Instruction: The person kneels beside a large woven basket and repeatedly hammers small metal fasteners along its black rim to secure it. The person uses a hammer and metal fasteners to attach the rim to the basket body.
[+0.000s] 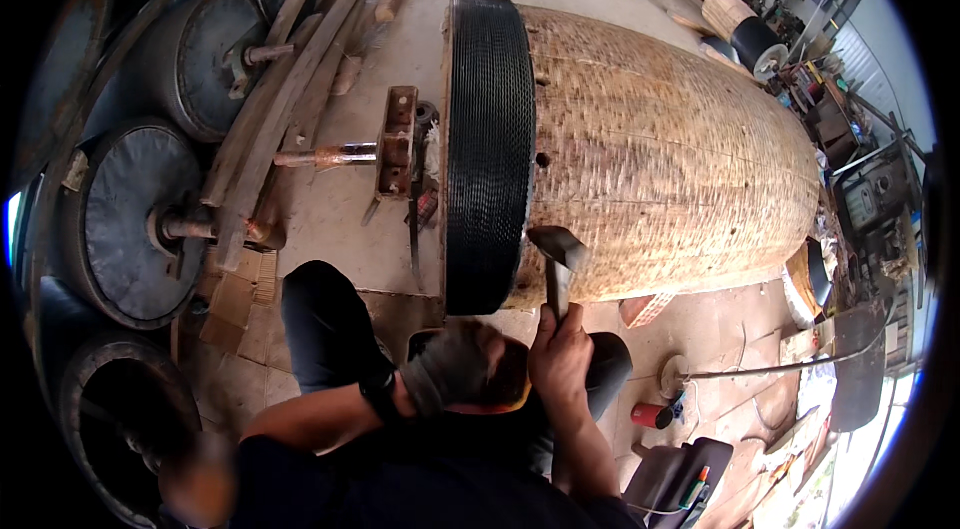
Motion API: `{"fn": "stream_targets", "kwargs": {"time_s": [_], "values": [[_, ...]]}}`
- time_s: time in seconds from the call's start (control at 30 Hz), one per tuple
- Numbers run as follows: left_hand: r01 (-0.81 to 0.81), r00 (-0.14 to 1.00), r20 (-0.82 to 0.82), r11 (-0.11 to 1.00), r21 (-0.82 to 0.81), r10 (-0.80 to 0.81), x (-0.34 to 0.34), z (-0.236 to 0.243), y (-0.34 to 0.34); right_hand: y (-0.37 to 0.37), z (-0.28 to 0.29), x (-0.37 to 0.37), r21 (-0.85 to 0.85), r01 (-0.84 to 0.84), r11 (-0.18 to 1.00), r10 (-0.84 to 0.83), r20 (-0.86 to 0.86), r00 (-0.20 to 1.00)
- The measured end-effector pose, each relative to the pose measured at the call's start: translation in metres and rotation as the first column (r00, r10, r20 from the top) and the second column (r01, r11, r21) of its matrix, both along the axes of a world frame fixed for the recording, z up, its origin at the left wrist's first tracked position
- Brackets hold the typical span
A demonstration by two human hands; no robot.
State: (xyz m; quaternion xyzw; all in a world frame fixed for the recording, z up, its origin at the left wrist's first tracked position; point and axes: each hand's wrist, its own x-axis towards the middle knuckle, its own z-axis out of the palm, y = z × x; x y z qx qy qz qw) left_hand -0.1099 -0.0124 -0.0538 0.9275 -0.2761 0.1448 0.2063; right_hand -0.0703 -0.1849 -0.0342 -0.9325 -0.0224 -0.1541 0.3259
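A large wooden drum (670,149) with a rough, chipped surface lies on its side before me, a black textured band (487,149) around its left end. My right hand (557,359) grips a metal-headed hammer (560,259), whose head is raised against the drum near the band's lower right edge. My left hand (450,369), in a grey glove, is closed below the band, over a dark container with a yellow-orange rim (515,396) between my knees; what its fingers hold is blurred and cannot be made out.
Metal rollers with axles (130,219) and long timber planks (290,119) line the left. A rusty bracket and shaft (398,139) sit beside the band. At right are a red can (650,416), a rod on a round base (674,374), machinery (865,199) and a smaller drum (728,14).
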Motion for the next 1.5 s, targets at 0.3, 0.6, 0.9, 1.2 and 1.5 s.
{"fn": "stream_targets", "kwargs": {"time_s": [0.3, 0.6, 0.9, 1.2, 1.5], "values": [[-0.074, 0.783, 0.591, 0.972, -0.222, 0.195, 0.111, 0.111, 0.029, -0.009, -0.018, -0.006, 0.076, -0.067, 0.995, 0.042, 0.293, 0.955], [-0.268, 0.618, 0.757, 0.962, -0.051, 0.212, 0.17, 0.13, 0.022, -0.01, -0.012, 0.008, 0.176, -0.107, 0.979, 0.065, 0.23, 0.971], [-0.286, 0.628, 0.744, 0.957, -0.053, 0.229, 0.172, 0.14, 0.027, -0.033, -0.022, -0.001, 0.019, -0.258, 0.966, 0.199, 0.584, 0.787], [-0.169, 0.675, 0.694, 0.968, -0.182, 0.249, 0.127, 0.118, -0.002, -0.033, -0.068, -0.035, 0.218, -0.072, 0.973, 0.026, 0.206, 0.978], [0.01, 0.943, 0.298, 0.884, -0.467, 0.146, 0.069, 0.016, -0.012, -0.042, -0.071, -0.047, 0.348, -0.1, 0.932, 0.058, 0.129, 0.99]]}}
